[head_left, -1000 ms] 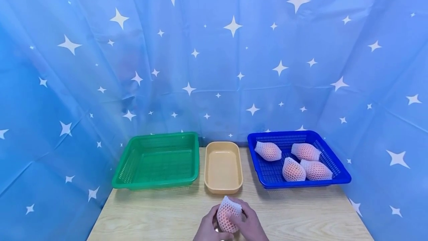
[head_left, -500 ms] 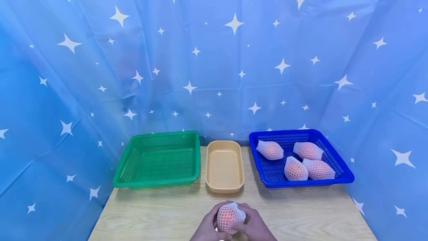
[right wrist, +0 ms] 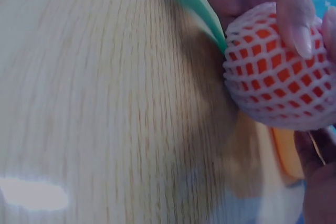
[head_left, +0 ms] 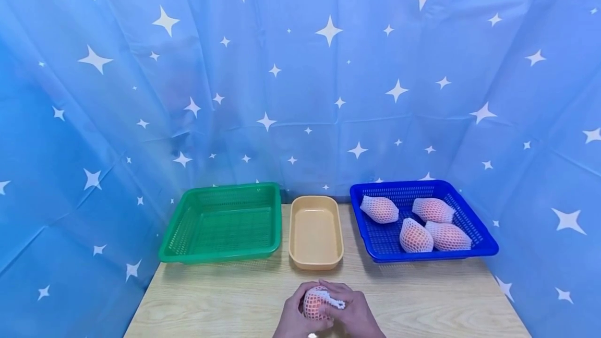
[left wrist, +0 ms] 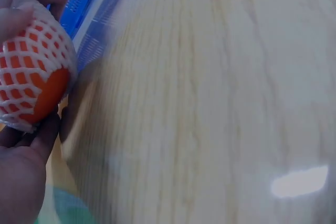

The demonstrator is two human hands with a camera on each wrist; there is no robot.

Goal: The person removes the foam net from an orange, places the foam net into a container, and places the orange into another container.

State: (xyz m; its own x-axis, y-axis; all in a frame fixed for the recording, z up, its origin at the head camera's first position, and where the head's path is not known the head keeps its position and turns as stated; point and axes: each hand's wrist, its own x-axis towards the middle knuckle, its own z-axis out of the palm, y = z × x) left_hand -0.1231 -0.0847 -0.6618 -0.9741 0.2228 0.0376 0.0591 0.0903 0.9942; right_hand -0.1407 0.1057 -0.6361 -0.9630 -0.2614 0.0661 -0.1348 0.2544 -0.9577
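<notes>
Both hands are together at the near edge of the table in the head view, around an orange-coloured fruit (left wrist: 54,94) in a white foam net (head_left: 313,306). My left hand (head_left: 293,317) grips the netted fruit from the left, thumb at the near side. My right hand (head_left: 359,314) grips the net from the right, its thumb on the mesh and the net's loose end folded beside it. A patch of smooth bare skin shows past the net's edge in the left wrist view. In the right wrist view the mesh (right wrist: 273,72) covers the visible side of the fruit.
At the back left stands a green basket (head_left: 278,223) with nothing in it. A beige tray (head_left: 315,265) is in the middle. The blue basket (head_left: 422,257) at right holds several net-wrapped fruits (head_left: 416,236). A starry blue curtain (head_left: 300,93) encloses the wooden table (head_left: 211,296).
The net's open end pointed up earlier; it is now folded down toward the right hand, and the fruit has turned in the hands. The baskets and tray have stayed in place.
</notes>
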